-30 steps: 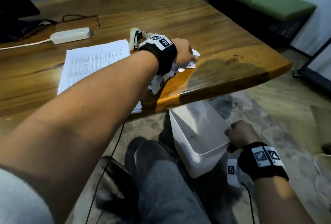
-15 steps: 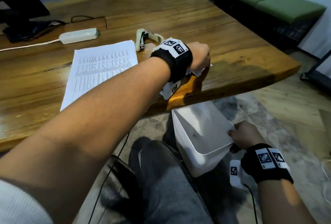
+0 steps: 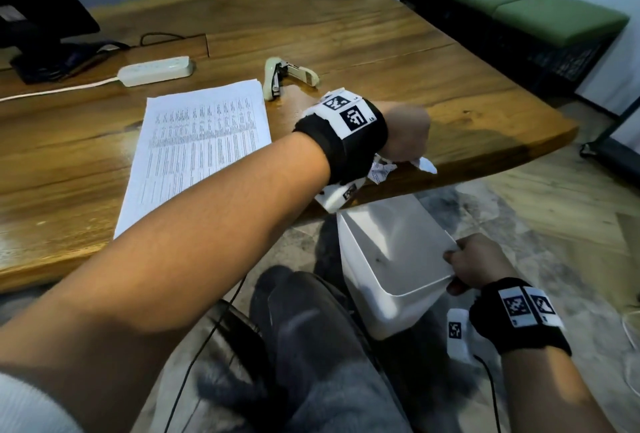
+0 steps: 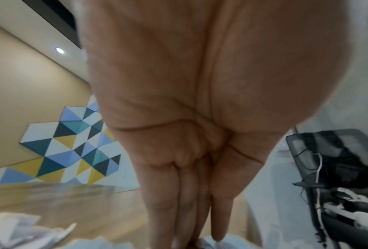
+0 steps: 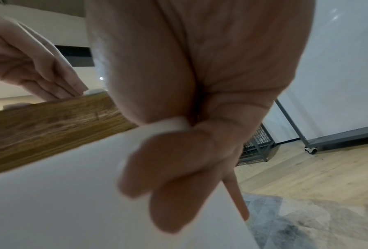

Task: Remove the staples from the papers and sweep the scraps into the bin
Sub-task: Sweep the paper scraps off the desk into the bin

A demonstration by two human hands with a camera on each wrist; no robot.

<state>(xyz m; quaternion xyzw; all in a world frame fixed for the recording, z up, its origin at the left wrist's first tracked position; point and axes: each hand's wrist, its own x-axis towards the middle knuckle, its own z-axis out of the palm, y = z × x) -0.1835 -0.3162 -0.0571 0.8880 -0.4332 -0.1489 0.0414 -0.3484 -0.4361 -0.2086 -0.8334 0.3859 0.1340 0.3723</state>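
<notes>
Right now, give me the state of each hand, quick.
Left hand: open, straight fingers pushing the paper scraps at the table edge.
Right hand: closed on the rim of the white bin.

No text could be made out for certain. The sheet of paper on the table carried dense printed rows and columns, too small to read. The black wristbands bore square black-and-white coded markers, and beside one marker stood a tiny mark, too small to tell.
</notes>
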